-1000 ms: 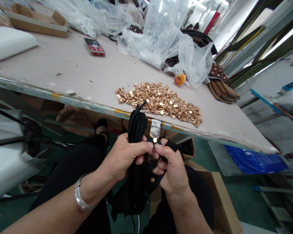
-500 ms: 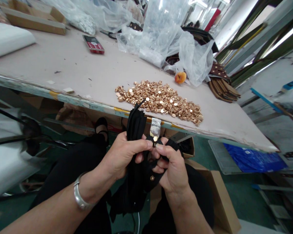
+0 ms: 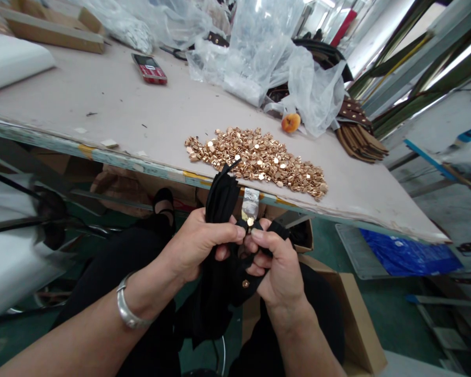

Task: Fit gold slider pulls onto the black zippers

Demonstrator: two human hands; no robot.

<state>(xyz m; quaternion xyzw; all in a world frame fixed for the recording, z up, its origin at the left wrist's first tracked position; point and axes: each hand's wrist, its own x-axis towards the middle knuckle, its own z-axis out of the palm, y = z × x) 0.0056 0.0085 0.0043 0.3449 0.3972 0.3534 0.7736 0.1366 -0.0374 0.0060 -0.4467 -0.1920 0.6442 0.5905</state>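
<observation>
My left hand is closed around a bundle of black fabric strips, thumb pointing right. My right hand pinches a black strip that loops below the fingers and bears a small gold stud. Between both thumb tips sits a small shiny gold piece on the black fabric, against the lower end of a silver metal tab fixed at the table's edge. Just beyond, a pile of small gold-coloured metal pieces lies on the table.
On the table are a red phone, clear plastic bags, an orange-yellow fruit, stacked brown strips and a shallow cardboard box. An open cardboard box stands below, right of my legs. Blue plastic lies farther right.
Both hands stay at the metal tab with the gold piece between the thumbs. The black bundle's top has shifted slightly right, and the view has moved a little.
</observation>
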